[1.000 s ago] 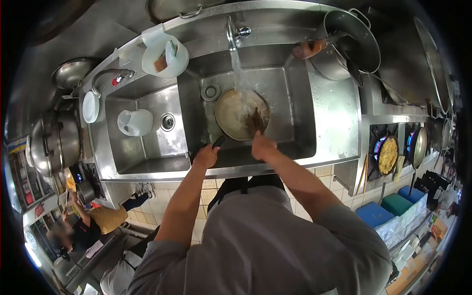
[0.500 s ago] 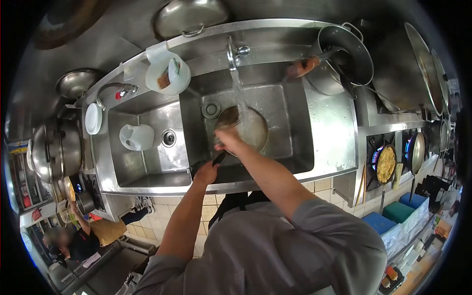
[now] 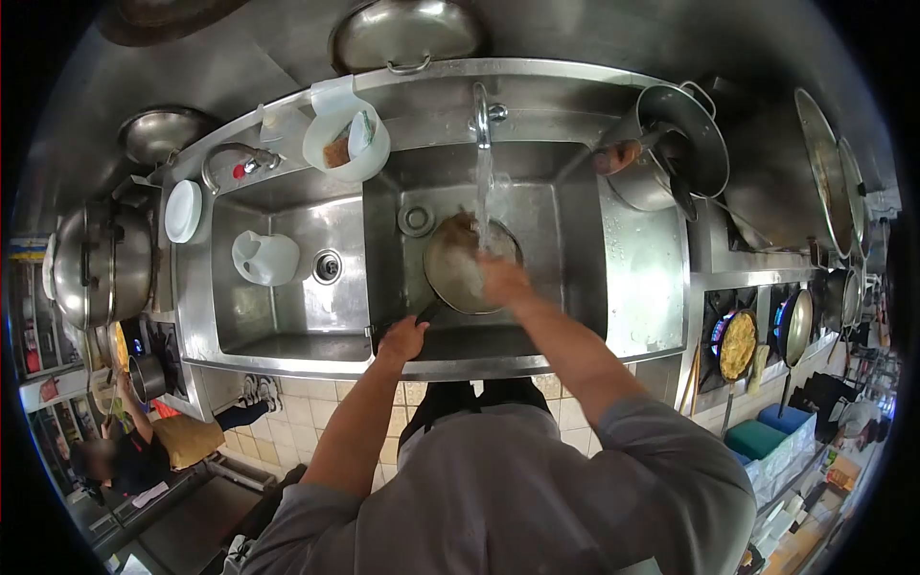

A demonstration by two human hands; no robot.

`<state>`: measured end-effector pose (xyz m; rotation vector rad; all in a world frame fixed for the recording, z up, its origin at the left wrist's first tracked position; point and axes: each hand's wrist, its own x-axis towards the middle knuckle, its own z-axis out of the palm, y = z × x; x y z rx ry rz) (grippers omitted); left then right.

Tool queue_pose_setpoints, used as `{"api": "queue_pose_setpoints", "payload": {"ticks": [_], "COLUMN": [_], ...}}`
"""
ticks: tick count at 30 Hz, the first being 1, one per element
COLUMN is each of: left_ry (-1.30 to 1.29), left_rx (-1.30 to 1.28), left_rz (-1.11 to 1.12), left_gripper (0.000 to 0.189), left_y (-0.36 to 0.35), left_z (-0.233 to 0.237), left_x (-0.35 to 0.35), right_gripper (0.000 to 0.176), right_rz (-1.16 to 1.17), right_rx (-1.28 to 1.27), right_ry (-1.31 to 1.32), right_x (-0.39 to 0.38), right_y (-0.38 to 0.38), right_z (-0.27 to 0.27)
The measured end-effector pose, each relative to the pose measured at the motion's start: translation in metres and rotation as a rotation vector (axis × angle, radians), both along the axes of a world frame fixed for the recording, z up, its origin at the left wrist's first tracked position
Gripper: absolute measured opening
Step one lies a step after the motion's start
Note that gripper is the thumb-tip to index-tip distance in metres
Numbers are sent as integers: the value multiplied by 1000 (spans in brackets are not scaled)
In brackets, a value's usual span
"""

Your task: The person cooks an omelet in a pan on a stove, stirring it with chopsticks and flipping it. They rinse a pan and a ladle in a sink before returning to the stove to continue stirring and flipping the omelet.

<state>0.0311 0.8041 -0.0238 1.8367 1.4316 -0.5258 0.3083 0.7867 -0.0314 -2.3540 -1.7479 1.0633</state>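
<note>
A round frying pan (image 3: 450,278) lies in the right sink basin under the stream of water from the tap (image 3: 481,115). My left hand (image 3: 402,338) is closed round the pan's dark handle near the basin's front edge. Over the right side of the pan is my right hand (image 3: 503,284), blurred by motion; its fingers and anything they hold cannot be made out. A brownish blurred shape (image 3: 459,230) shows at the pan's back edge, too smeared to name.
A white jug (image 3: 266,259) stands in the left basin (image 3: 287,331). Behind the basins is a white container (image 3: 369,168) with sponges. Pots (image 3: 709,144) stand at the right, beside lit burners with a pan of food (image 3: 738,345). Another person (image 3: 125,465) is at the lower left.
My right hand has moved right across the pan, away from its left side. My left hand stays on the handle. The camera view has shifted slightly.
</note>
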Motion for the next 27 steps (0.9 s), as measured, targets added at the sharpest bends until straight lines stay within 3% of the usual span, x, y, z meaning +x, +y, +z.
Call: {"api": "queue_pose_setpoints", "payload": {"ticks": [2, 4, 6, 7, 8, 10, 13, 15, 16, 19, 21, 23, 24, 27], "left_ry": [39, 73, 102, 87, 75, 54, 59, 67, 62, 106, 33, 45, 47, 89], "left_rx": [20, -31, -78, -68, -59, -17, 6, -6, -12, -55, -38, -14, 18, 12], "left_rz": [23, -2, -15, -5, 8, 24, 39, 45, 45, 51, 15, 22, 20, 33], "left_gripper": [52, 52, 52, 52, 51, 50, 49, 48, 48, 47, 47, 47, 47, 46], "left_y": [-3, 1, 2, 3, 2, -3, -5, -5, -2, 4, 2, -2, -1, 0], "left_z": [10, 25, 32, 33, 31, 12, 12, 11, 2, 3, -14, -7, -4, 1], "left_x": [1, 8, 8, 8, 8, 4, 2, 9, 9, 8, -4, -3, 1, 5], "right_gripper": [52, 49, 51, 57, 63, 61, 65, 73, 73, 76, 76, 77, 77, 75], "right_rz": [31, 253, 334, 249, 248, 209, 274, 370, 373, -197, -403, -635, -639, -815], "right_rx": [-35, -212, -123, -259, -296, -383, -207, -448, -429, -683, -623, -449, -454, -260], "right_ry": [102, 179, 274, 131, -122, -290, -295, -173, -179, 704, 978, 1111, 1113, 980], "right_x": [-27, -39, 16, 49, 74, 106, 120, 114, 105, 42, 9, -7, 0, 18], "right_y": [-12, -33, -76, -81, -68, -25, -14, -16, -12, -54, -34, -8, -1, -12], "right_z": [8, 51, 1, -26, 27, 53, 34, 30, 34, 49, 29, 38, 40, 35]}}
